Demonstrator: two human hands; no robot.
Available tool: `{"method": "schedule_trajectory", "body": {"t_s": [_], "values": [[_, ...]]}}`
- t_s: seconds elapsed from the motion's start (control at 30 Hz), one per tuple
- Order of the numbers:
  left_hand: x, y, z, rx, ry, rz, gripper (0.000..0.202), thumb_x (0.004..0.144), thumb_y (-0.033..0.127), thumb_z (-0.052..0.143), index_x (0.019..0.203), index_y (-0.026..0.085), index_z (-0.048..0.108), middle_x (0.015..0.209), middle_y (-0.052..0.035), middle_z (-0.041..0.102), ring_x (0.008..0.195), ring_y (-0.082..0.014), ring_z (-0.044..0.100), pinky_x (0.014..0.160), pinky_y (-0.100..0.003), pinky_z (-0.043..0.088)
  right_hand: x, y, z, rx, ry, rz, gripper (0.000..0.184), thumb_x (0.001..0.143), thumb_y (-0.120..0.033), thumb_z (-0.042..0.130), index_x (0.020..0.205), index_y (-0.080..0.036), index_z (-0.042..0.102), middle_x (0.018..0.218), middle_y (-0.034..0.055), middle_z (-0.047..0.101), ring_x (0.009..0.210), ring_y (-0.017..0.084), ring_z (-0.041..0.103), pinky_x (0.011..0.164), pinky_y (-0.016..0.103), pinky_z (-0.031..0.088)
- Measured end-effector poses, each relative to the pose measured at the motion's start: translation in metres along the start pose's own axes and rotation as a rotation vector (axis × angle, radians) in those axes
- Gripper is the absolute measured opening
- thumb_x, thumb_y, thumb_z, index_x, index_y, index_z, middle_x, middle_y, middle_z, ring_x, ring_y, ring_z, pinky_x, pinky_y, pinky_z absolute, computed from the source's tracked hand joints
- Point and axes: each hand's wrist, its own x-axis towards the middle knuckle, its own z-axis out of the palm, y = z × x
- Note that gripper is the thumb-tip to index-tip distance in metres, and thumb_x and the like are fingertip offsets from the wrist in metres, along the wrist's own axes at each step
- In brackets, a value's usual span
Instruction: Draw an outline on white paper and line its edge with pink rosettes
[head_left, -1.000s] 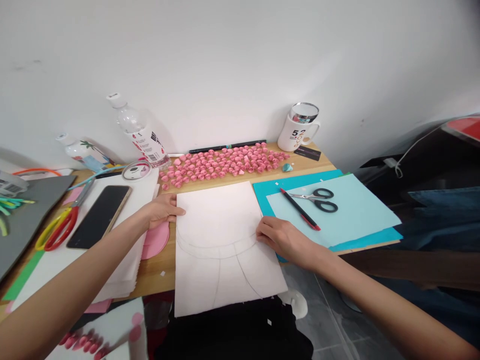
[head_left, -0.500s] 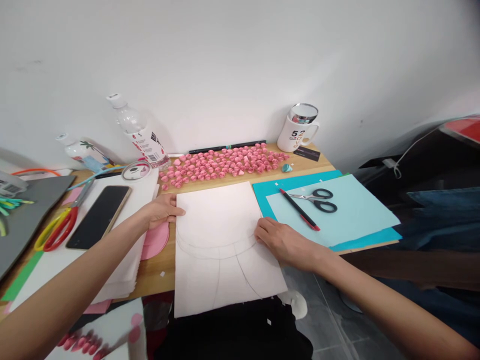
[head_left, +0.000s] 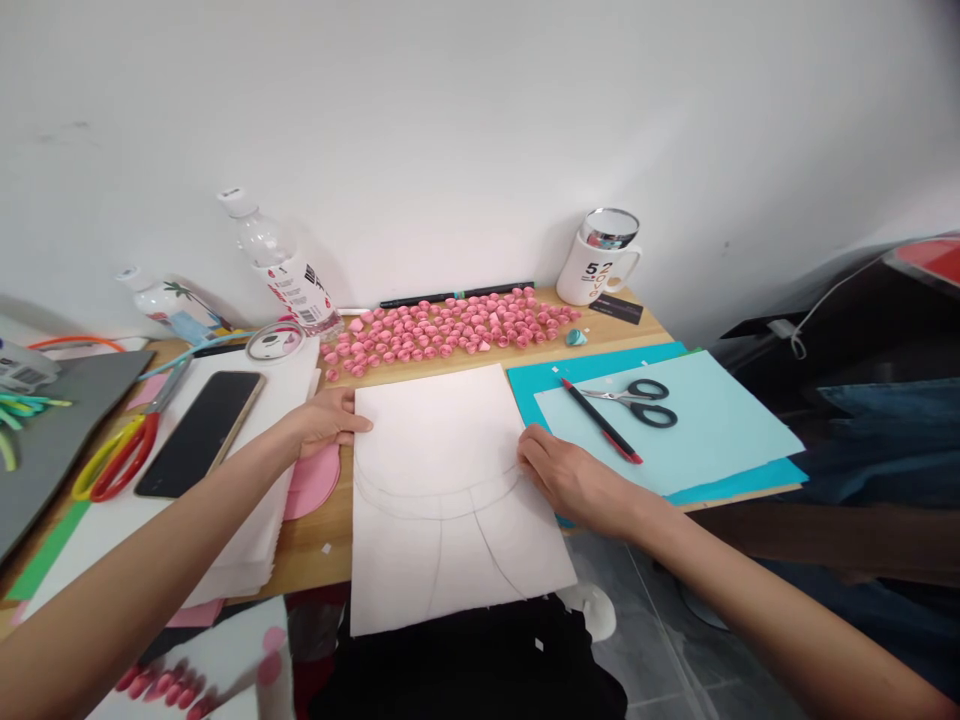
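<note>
A white paper sheet (head_left: 435, 430) with pencilled curves and lines lies in front of me, its near edge reaching past the table over my lap. My left hand (head_left: 326, 420) grips the sheet's left edge, thumb on top and fingers underneath. At the right edge my right hand (head_left: 559, 470) is closed on the paper, fingers curled; its fingertips are partly hidden. Just beyond the sheet lie many small pink paper coils (head_left: 450, 330). Pink paper (head_left: 315, 483) shows beside my left hand.
To the right, black-handled scissors (head_left: 649, 402) and a black-and-red pen (head_left: 600, 420) lie on pale blue paper (head_left: 720, 430). A mug (head_left: 592, 270) and a bottle (head_left: 292, 280) stand by the wall. On the left are a phone (head_left: 199, 435) and red-and-yellow-handled scissors (head_left: 120, 455).
My right hand has shifted slightly right along the sheet's edge. My left hand keeps its grip, and the sheet lies almost the same. The whole view has moved a little.
</note>
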Motion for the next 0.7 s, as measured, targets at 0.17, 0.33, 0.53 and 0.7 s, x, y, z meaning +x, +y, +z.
{"method": "schedule_trajectory", "body": {"t_s": [0.17, 0.33, 0.53, 0.7], "values": [[-0.001, 0.0, -0.001, -0.012, 0.004, -0.003, 0.052, 0.038, 0.011, 0.083, 0.085, 0.016, 0.062, 0.076, -0.003, 0.072, 0.077, -0.0204, 0.07, 0.059, -0.025, 0.057, -0.001, 0.02, 0.006, -0.009, 0.176, 0.086, 0.019, 0.094, -0.016, 0.03, 0.085, -0.017, 0.046, 0.091, 0.0099, 0.051, 0.068, 0.018, 0.053, 0.058, 0.031, 0.047], [-0.002, 0.0, -0.001, -0.029, 0.001, -0.004, 0.055, 0.035, 0.01, 0.083, 0.086, 0.015, 0.061, 0.076, -0.0034, 0.072, 0.076, -0.0207, 0.07, 0.06, -0.026, 0.057, -0.004, 0.038, 0.0, 0.178, 0.491, 0.233, 0.018, 0.093, -0.03, 0.037, 0.082, -0.02, 0.047, 0.096, 0.0135, 0.057, 0.092, 0.025, 0.06, 0.067, 0.036, 0.053], [0.001, -0.004, -0.003, -0.045, 0.008, -0.001, 0.055, 0.035, 0.009, 0.084, 0.085, 0.016, 0.06, 0.077, -0.0034, 0.072, 0.077, -0.0212, 0.07, 0.061, -0.027, 0.057, -0.045, 0.038, -0.044, 0.854, 0.302, 0.493, 0.026, 0.083, -0.041, 0.059, 0.073, -0.018, 0.055, 0.065, 0.0033, 0.063, 0.054, 0.013, 0.058, 0.053, 0.025, 0.05], [0.0, -0.008, -0.005, -0.061, 0.0, 0.016, 0.057, 0.036, 0.009, 0.084, 0.087, 0.016, 0.06, 0.079, -0.0037, 0.072, 0.079, -0.0221, 0.07, 0.062, -0.027, 0.056, -0.081, 0.031, -0.063, 0.878, -0.456, 0.34, 0.024, 0.084, -0.036, 0.057, 0.095, -0.018, 0.069, 0.084, 0.006, 0.069, 0.072, 0.017, 0.063, 0.064, 0.026, 0.051]]}}
